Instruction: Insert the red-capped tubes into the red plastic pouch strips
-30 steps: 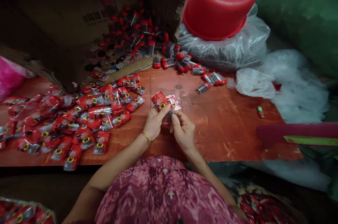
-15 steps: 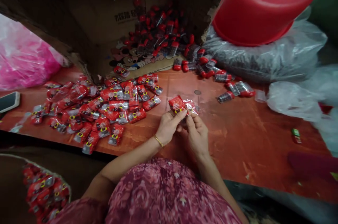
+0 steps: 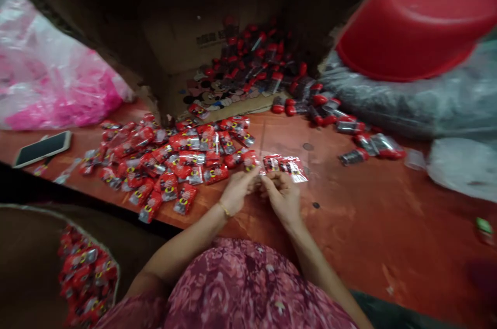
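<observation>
My left hand (image 3: 238,192) is closed, thumb and fingers pinching a small red-and-clear packet (image 3: 251,160) with a yellow ring printed on it. Against its fingertips, my right hand (image 3: 284,198) is closed too, gripping flat clear plastic wrappers (image 3: 294,167) with red print that stick out beyond its fingers. Motion blurs the fingertips where the hands meet. To the left of my hands lies a heap of similar red packets (image 3: 169,187). Further back, small clear containers with red caps (image 3: 256,57) fill a cardboard box (image 3: 166,52), and several spill onto the table (image 3: 349,236).
A red tub (image 3: 419,18) rests on a bulging plastic bag (image 3: 388,104) at the right. At the left are a bag of pink pieces (image 3: 66,80) and a phone (image 3: 42,149). An open sack (image 3: 116,272) of red packets stands below the table edge.
The view has swung left, so the scene sits further right. My left hand has drawn the packet leftward, nearer the heap, and more of the wrappers now shows past my right hand.
</observation>
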Demonstrator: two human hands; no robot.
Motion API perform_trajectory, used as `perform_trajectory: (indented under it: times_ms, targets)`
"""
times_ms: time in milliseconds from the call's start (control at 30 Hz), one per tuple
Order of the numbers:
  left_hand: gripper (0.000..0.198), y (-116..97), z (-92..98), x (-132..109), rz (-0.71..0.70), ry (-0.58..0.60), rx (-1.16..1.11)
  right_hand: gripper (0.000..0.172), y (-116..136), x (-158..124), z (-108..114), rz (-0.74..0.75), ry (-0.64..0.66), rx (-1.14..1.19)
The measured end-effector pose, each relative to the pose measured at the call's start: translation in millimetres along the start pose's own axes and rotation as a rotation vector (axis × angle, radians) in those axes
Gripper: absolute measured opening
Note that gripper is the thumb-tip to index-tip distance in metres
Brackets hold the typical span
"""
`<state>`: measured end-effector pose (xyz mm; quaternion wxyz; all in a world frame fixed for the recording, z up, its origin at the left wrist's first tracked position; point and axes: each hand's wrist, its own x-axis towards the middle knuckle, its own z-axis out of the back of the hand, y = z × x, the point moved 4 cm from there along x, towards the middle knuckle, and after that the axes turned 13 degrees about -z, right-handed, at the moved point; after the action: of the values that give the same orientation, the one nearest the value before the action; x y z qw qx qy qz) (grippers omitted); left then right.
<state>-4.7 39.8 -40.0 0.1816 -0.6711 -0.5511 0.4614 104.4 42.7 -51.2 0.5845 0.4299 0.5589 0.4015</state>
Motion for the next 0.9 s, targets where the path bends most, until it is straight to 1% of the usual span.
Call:
perform_trajectory:
  times_ms: [33,67,100,133,167,200,267,300,333,367,400,467,567,600,633,667,700,733,800,833,867,900]
  targets:
    - [0.029,-7,4.8,0,0.012,-0.017,0.001,0.028,2,1,5,0.040,-0.025,-0.063]
    - [0.025,-13,10.8,1,0.033,-0.092,-0.014,0.028,4,3,14,0.088,-0.073,-0.141]
    - [0.024,-19,16.4,2,0.038,-0.188,-0.036,0.028,8,6,27,0.137,-0.150,-0.235]
    - [0.025,-25,19.9,4,0.012,-0.268,-0.080,0.029,12,11,44,0.173,-0.249,-0.341]
    - [0.026,-28,20.8,6,-0.002,-0.322,-0.147,0.030,17,16,64,0.190,-0.363,-0.453]
    - [0.025,-30,19.6,7,-0.005,-0.352,-0.212,0.031,21,23,85,0.186,-0.482,-0.567]
    - [0.024,-27,14.7,6,0.025,-0.395,-0.298,0.036,29,39,125,0.130,-0.694,-0.769]
    - [0.024,-23,11.8,4,0.057,-0.408,-0.310,0.039,32,47,141,0.104,-0.768,-0.858]
    - [0.022,-19,9.1,1,0.095,-0.414,-0.305,0.042,34,57,154,0.091,-0.813,-0.938]
    - [0.021,-15,6.8,-2,0.135,-0.409,-0.292,0.044,36,66,162,0.087,-0.820,-1.009]
    - [0.021,-12,5.0,-5,0.174,-0.394,-0.277,0.046,35,75,168,0.085,-0.800,-1.071]
    - [0.030,-10,4.0,-10,0.222,-0.359,-0.256,0.045,32,87,172,0.093,-0.725,-1.156]
    - [0.040,-13,5.1,-20,0.263,-0.311,-0.194,0.039,23,87,172,0.151,-0.599,-1.198]
    - [0.041,-12,3.5,-23,0.296,-0.267,-0.135,0.038,20,84,172,0.183,-0.552,-1.197]
    - [0.040,-11,0.1,-26,0.326,-0.198,-0.049,0.038,17,79,172,0.215,-0.509,-1.192]
    - [0.037,-9,-5.2,-26,0.322,-0.109,0.068,0.038,14,74,172,0.241,-0.478,-1.186]
    - [0.033,-7,-12.4,-24,0.260,-0.015,0.212,0.038,11,68,171,0.260,-0.467,-1.179]
    - [0.029,-6,-21.9,-19,0.142,0.084,0.373,0.037,9,62,170,0.270,-0.478,-1.171]
    - [0.017,-5,-46.0,-3,-0.276,0.236,0.735,0.035,5,52,167,0.276,-0.543,-1.145]
    - [0.017,-2,-59.5,6,-0.464,0.323,0.908,0.036,4,47,165,0.280,-0.580,-1.125]
    - [0.020,3,-71.2,15,-0.613,0.398,1.076,0.036,2,43,162,0.284,-0.604,-1.100]
    - [0.023,8,-79.0,25,-0.710,0.422,1.226,0.036,1,40,159,0.291,-0.612,-1.071]
